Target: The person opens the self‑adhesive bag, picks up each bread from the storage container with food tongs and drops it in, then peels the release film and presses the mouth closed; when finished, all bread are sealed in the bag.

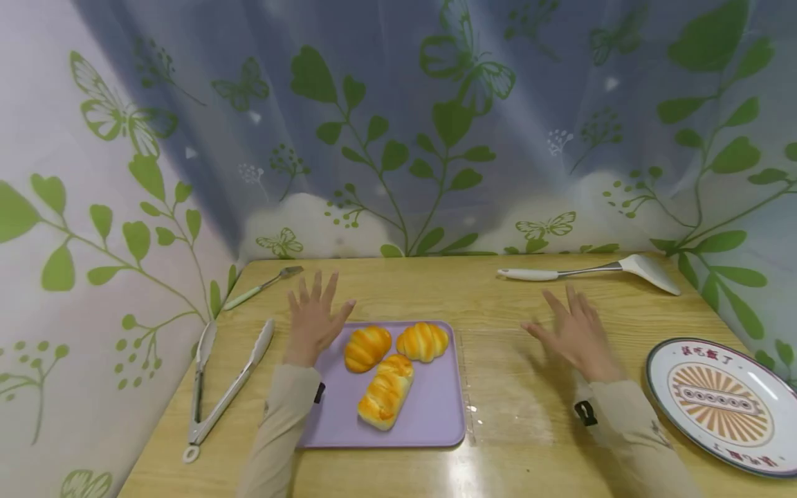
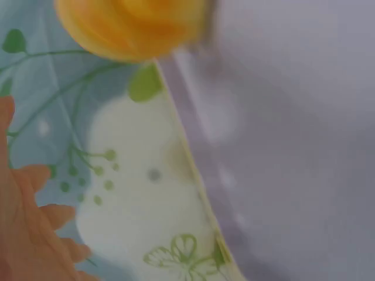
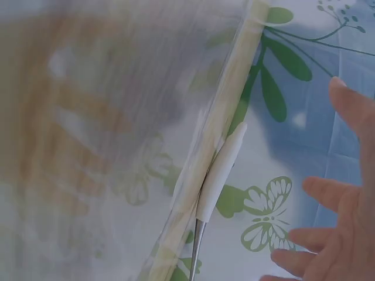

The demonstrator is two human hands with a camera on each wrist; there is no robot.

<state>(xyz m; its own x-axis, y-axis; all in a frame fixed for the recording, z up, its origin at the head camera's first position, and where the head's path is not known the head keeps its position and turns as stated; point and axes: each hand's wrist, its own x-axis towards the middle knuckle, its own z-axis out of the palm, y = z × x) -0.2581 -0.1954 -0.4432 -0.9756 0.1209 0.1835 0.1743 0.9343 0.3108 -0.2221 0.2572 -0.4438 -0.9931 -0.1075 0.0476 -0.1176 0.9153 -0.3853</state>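
Note:
My left hand (image 1: 313,324), fingers spread and holding nothing, hovers over the upper left corner of a purple tray (image 1: 436,415). On that tray sit two croissant-shaped rolls, one at the left (image 1: 367,348) and one at the right (image 1: 423,342), with a longer bread loaf (image 1: 386,392) below them. In the left wrist view a blurred roll (image 2: 135,26) shows at the top. To the right of the tray, my right hand (image 1: 575,335) is spread above the table with nothing in it. Beyond its fingertips lies a white-handled spatula (image 1: 529,274), its handle also visible in the right wrist view.
Metal tongs (image 1: 227,394) lie spread at the table's left side. Behind them is a fork with a pale green handle (image 1: 243,297). A patterned plate (image 1: 660,373) stands at the right edge. A leaf-print curtain (image 1: 386,207) encloses the back and sides.

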